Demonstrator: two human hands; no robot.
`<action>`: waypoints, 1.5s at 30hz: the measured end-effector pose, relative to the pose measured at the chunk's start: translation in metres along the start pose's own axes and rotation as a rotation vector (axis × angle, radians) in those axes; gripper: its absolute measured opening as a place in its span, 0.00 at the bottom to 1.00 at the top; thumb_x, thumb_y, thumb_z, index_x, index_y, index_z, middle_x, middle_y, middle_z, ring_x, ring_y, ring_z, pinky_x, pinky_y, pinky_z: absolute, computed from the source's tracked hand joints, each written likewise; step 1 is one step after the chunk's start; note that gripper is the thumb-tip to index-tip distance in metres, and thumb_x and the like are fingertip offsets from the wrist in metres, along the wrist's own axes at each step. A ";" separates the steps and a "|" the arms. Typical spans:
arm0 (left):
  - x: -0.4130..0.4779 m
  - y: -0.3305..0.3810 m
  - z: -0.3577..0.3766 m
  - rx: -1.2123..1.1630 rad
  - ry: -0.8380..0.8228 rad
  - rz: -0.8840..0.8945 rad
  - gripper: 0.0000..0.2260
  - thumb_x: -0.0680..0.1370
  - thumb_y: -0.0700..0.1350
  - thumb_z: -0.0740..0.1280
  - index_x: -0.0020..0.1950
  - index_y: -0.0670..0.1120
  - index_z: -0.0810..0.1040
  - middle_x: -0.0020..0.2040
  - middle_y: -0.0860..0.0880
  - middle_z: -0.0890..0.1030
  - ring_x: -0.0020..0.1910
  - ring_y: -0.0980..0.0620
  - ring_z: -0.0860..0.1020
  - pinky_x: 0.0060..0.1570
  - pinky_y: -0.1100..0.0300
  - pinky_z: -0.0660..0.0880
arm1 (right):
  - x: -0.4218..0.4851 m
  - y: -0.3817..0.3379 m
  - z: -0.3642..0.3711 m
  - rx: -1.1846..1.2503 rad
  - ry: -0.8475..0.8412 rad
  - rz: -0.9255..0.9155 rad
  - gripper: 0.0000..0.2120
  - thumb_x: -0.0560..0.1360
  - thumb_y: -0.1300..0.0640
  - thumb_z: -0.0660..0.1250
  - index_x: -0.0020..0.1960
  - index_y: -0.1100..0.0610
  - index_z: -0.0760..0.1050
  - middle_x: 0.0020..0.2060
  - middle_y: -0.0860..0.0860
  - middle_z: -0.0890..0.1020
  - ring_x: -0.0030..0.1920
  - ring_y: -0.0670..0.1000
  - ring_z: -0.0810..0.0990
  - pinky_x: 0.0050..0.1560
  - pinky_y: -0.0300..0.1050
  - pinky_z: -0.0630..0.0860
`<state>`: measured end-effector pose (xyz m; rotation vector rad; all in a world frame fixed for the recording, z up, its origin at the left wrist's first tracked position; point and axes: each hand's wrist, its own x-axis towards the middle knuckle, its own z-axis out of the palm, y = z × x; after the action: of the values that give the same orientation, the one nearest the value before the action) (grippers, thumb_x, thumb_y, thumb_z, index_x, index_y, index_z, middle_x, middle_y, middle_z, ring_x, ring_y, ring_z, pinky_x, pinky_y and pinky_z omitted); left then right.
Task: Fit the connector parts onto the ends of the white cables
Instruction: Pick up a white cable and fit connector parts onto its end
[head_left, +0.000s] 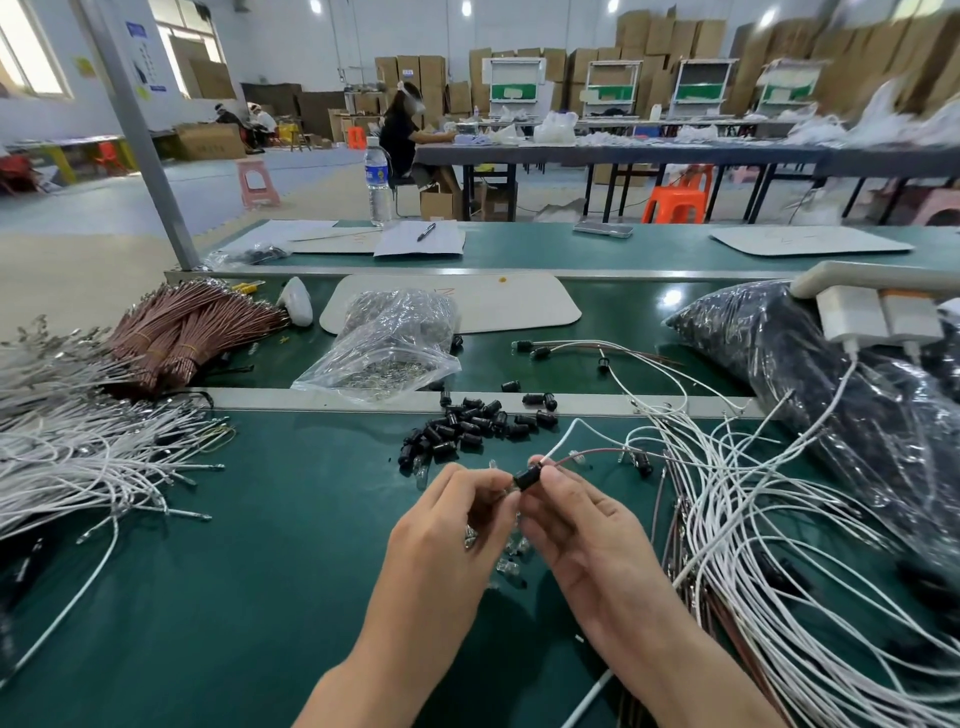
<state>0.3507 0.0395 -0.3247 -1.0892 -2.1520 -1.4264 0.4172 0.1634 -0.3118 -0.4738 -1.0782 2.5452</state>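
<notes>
Both forearms come in from the bottom edge and the hands meet over the green bench mat (260, 597), palms turned inward, wrists low. Right hand (587, 530) has thumb and forefinger curled, pinching a small black cylindrical plastic connector housing (527, 478). Left hand (447, 530) has fingers curled, tips pinching at the housing's left end; can't tell if a tiny clear piece is in that pinch too. A thin white cable (563, 434) runs out of the housing's far end, up and right, with a thin reddish-brown wire (597, 453) alongside. Step looks like seating the housing on the cable end, mid-fit. Next move probably needs a straight push along the cable axis with the right-hand pinch steady, then laying the piece aside. Under the hands are small clear glassy parts (511, 558). Just beyond the fingertips is a loose pile of black housings (467, 426). Right of the hands is a tangle of white cables (769, 525); far left is a bundle of white cables with metal terminals (78, 457). Farther out: a clear plastic bag of small metal parts (384, 348), bundles of brown wires (176, 332) to the left, and a large bag of black parts (831, 379) to the right.
</notes>
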 end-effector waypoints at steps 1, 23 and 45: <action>0.000 0.000 0.000 -0.004 0.002 -0.007 0.06 0.78 0.49 0.68 0.51 0.49 0.81 0.44 0.59 0.80 0.43 0.61 0.80 0.44 0.66 0.76 | 0.000 0.001 0.000 -0.019 -0.012 0.003 0.08 0.68 0.58 0.73 0.45 0.59 0.86 0.42 0.58 0.86 0.39 0.50 0.85 0.38 0.39 0.82; -0.004 -0.002 -0.002 -0.067 -0.185 -0.133 0.08 0.82 0.60 0.57 0.57 0.60 0.72 0.51 0.63 0.78 0.47 0.63 0.80 0.42 0.73 0.71 | -0.005 0.005 0.002 -0.266 -0.051 -0.143 0.10 0.65 0.50 0.76 0.44 0.53 0.86 0.45 0.56 0.87 0.49 0.55 0.87 0.45 0.41 0.82; -0.003 -0.006 -0.001 -0.188 -0.215 -0.222 0.05 0.82 0.62 0.53 0.55 0.66 0.66 0.45 0.63 0.79 0.38 0.60 0.77 0.36 0.70 0.70 | -0.001 0.005 -0.003 -0.254 -0.045 -0.133 0.13 0.73 0.54 0.70 0.51 0.63 0.77 0.47 0.62 0.86 0.48 0.57 0.87 0.38 0.38 0.80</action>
<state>0.3481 0.0361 -0.3295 -1.1439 -2.3913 -1.7089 0.4190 0.1618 -0.3172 -0.3940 -1.4090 2.3256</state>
